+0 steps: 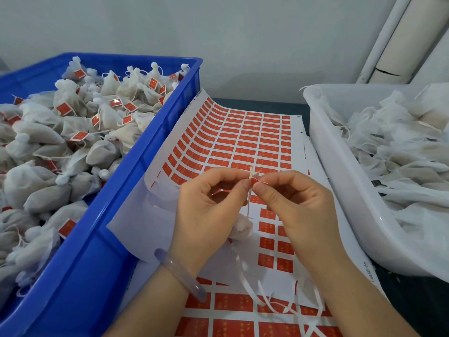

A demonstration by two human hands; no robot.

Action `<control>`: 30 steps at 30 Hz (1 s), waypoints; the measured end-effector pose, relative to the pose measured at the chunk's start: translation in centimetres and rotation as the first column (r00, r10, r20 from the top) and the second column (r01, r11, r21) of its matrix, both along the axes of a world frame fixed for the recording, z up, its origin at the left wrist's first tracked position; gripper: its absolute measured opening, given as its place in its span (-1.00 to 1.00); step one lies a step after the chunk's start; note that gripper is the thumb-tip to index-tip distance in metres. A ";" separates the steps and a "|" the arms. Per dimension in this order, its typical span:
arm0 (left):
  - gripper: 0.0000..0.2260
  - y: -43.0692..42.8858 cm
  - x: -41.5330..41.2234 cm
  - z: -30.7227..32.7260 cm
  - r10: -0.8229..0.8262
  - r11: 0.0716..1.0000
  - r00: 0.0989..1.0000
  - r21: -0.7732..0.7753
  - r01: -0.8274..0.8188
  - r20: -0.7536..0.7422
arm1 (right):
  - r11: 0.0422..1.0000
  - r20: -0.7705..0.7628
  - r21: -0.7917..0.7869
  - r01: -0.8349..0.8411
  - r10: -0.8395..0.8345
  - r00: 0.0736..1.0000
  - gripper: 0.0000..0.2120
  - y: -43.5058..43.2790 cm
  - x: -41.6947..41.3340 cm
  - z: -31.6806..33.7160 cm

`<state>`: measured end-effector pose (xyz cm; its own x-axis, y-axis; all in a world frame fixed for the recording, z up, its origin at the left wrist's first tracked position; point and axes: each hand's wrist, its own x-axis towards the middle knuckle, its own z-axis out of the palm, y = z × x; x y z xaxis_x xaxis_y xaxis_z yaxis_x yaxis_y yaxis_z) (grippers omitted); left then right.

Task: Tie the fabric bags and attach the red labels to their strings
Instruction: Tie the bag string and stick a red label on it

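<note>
My left hand (209,203) and my right hand (294,203) meet above the sticker sheet (245,139). Between their fingertips sits a small red label (255,181), pinched around a white string (248,205). That string hangs down to a small white fabric bag (241,227), which is partly hidden behind my hands. The sheet carries rows of red labels and curls up against the blue crate.
A blue crate (155,147) on the left holds several tied white bags with red labels. A white tub (340,181) on the right holds several unlabelled white bags. Loose white backing strips (267,300) lie on a lower sticker sheet near the front.
</note>
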<state>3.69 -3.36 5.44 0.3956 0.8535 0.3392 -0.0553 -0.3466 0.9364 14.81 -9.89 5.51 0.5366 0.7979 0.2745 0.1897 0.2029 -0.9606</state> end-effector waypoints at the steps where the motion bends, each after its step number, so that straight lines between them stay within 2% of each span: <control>1: -0.90 0.0 0.0 0.0 0.000 1.000 1.000 0.002 0.000 -0.003 | 1.000 0.002 0.008 -0.004 0.003 1.000 -0.82 0.0 0.0 0.0; 14: -0.85 0.0 0.0 0.4 -0.012 1.000 0.999 -0.009 0.012 0.032 | 0.999 0.000 -0.004 -0.044 0.044 0.999 -0.81 0.1 0.3 -0.3; 30: -0.85 -0.1 -0.1 0.3 -0.031 0.999 0.998 -0.029 0.032 0.049 | 0.997 0.101 0.044 0.064 -0.068 0.993 -0.90 0.0 0.3 -0.4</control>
<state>3.63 -3.44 5.70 0.4063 0.8506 0.3337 -0.1114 -0.3163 0.9421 15.16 -9.88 5.12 0.5550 0.7488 0.3622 0.3006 0.2255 -0.9267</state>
